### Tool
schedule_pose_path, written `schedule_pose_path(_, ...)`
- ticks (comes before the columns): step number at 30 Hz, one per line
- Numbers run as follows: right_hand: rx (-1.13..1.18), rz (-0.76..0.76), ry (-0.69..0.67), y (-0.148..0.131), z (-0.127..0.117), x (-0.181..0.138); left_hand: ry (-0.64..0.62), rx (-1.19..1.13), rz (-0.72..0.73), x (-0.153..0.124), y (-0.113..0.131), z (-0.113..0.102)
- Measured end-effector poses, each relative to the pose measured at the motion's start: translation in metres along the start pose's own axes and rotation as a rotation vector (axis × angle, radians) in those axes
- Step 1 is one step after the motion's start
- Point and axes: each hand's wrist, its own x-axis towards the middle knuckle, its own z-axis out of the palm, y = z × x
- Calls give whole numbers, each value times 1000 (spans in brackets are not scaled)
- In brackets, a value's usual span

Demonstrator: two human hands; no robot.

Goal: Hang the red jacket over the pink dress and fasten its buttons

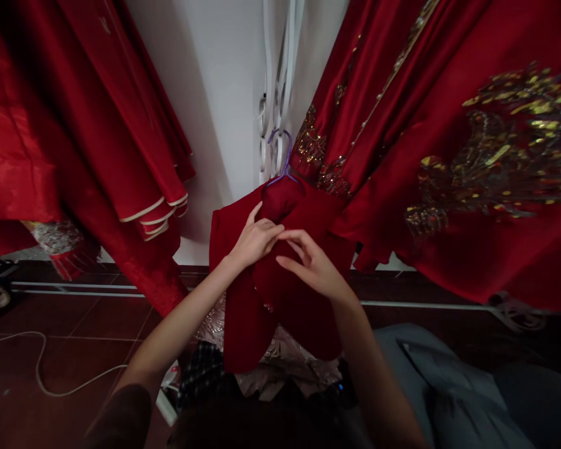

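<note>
A red vest [299, 299] hangs in front of me on a purple hanger [287, 163], its neck opening facing me. My left hand [259, 240] is at the upper front of the vest, fingers bent together on the front edge and thumb pointing up. From the right, my right hand [312, 265] meets it, the index fingertip by the left fingers and the thumb held apart below. Whatever small part lies under the fingertips is hidden. A few small fastenings [267, 307] show lower on the vest's front edge.
Red garments [116, 112] hang at the left, some with pale trim. At the right are red garments with gold sequin decoration [505, 143]. White hangers [280, 68] hang against the wall. A white cable [42, 368] runs over the tiled floor, and crinkled clear plastic [285, 365] lies beneath the vest.
</note>
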Motion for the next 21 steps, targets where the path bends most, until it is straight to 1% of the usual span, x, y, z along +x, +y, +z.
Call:
schedule_pose_path(3,-24,11,210,8,7,28,38,55,-45,-3,-3,-2)
schedule_pose_path(5,-75,26,329,12,14,45,39,116,-87,-5,-4,-1)
schedule_pose_path(7,-111,68,365,16,22,59,50,190,-153,-9,-5,1)
schedule_pose_path(9,-169,181,357,21,30,69,97,245,-248,-13,-8,5)
schedule_pose_path(10,-227,249,374,24,33,72,134,263,-307,-15,-10,6)
schedule_pose_path(12,-412,353,468,30,36,74,210,279,-428,-18,-15,6)
schedule_pose_path(13,-524,378,527,34,35,74,240,282,-482,-19,-18,5)
schedule_pose_path(15,-726,396,620,43,25,73,284,281,-569,-22,-27,2)
schedule_pose_path(17,-855,419,644,51,7,70,343,254,-635,-26,-37,-3)
schedule_pose_path(19,-926,464,618,57,-17,66,421,191,-685,-32,-48,-6)
schedule_pose_path(21,-976,499,558,61,-42,63,490,115,-712,-40,-59,-9)
